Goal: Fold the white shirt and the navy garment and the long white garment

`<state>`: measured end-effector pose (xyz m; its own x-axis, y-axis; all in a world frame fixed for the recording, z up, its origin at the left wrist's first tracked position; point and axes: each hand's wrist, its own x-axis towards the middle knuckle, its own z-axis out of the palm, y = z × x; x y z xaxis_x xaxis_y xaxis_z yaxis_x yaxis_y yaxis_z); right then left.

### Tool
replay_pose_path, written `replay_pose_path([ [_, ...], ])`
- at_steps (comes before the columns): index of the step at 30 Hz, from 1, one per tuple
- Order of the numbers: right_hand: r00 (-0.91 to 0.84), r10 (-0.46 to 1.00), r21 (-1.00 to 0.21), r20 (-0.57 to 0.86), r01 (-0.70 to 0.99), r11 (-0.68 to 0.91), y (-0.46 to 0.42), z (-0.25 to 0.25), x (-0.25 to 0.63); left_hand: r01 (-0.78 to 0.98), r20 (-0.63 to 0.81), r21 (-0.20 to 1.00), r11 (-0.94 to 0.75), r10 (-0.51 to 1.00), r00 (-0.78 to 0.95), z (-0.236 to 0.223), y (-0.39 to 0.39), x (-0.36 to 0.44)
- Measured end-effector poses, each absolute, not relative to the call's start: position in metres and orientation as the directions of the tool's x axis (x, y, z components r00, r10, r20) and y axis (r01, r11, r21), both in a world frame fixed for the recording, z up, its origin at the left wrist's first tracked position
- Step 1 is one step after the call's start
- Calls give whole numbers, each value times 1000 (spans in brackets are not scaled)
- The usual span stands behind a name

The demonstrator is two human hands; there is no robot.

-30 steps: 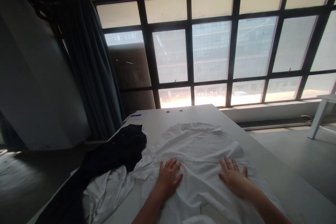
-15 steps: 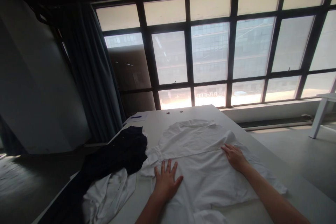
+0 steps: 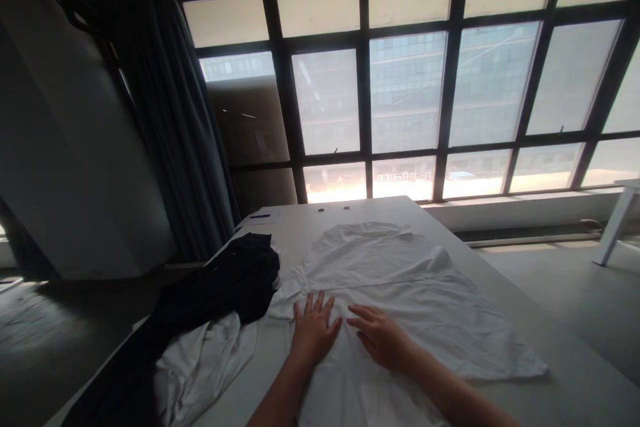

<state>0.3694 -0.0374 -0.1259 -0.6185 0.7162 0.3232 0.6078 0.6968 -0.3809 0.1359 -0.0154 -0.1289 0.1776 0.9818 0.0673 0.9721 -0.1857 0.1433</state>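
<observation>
Along the top of the frame, a wide window [image 3: 364, 87] of tall panes in dark frames, with a building [image 3: 407, 73] beyond the glass and a dark blue curtain [image 3: 175, 127] hanging at its left end. Below it, a long white table [image 3: 560, 373] reaching from the bottom of the frame toward the window. At the centre of the tabletop, a white shirt [image 3: 400, 300] lying spread out and nearly flat, its long axis running with the table, from a rounded, rumpled edge at the far side down past the bottom of the frame. One wide flap pointing to the lower right, ending in a corner near the table's right edge; a straight crease crossing the cloth just above the hands. Left of the shirt, a crumpled dark garment [image 3: 225, 280] and, beside and partly under it, a heap of white cloth [image 3: 200, 367] spilling toward the table's left edge. Near the far end of the table, a sheet of paper [image 3: 274, 217] with a blue pen [image 3: 261, 215] on it. Low on the shirt, the left hand [image 3: 314, 330] and right hand [image 3: 380, 337] resting close together, just apart and not touching, both open and palm-down, clamped on nothing. Since half a second ago, a shift of the right hand inward, from the shirt's right side to just beside the left.
</observation>
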Motion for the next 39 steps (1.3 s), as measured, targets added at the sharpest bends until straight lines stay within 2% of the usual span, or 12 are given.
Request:
replay_pose_path([
  [3, -656, 710, -399, 256, 597, 696, -40, -132, 360, 970, 88, 155, -188, 981, 176, -129, -16, 134],
  [7, -554, 827, -370, 94, 752, 545, -24, -141, 401, 971, 90, 152, -183, 981, 171, -129, -16, 132],
  [13, -178, 984, -205, 16, 963, 178, -1, -159, 510, 968, 61, 135, -213, 977, 207, -133, -13, 119],
  [18, 136, 990, -103, 29, 986, -132, -2, -180, 613, 955, 43, 136, -264, 965, 261, -132, -10, 105],
  [21, 235, 970, -92, 63, 969, -229, -6, -185, 646, 946, 44, 141, -292, 956, 289, -130, -4, 100],
  [24, 233, 961, -105, 149, 970, -218, -11, -182, 651, 942, 85, 150, -301, 953, 291, -128, 1, 98],
  [28, 217, 914, -93, 344, 976, -197, -18, -168, 634, 948, 197, 143, -285, 947, 255, -123, -1, 97],
  [30, 178, 908, -102, 379, 983, -150, -23, -160, 615, 946, 219, 134, -296, 940, 263, -120, -8, 98],
  [35, -93, 952, -208, 290, 965, 157, -42, -155, 530, 880, 114, 206, -428, 904, 413, -115, -33, 109],
  [39, -141, 980, -234, 140, 957, 171, -53, -165, 474, 856, -6, 243, -456, 882, 472, -117, -45, 121],
])
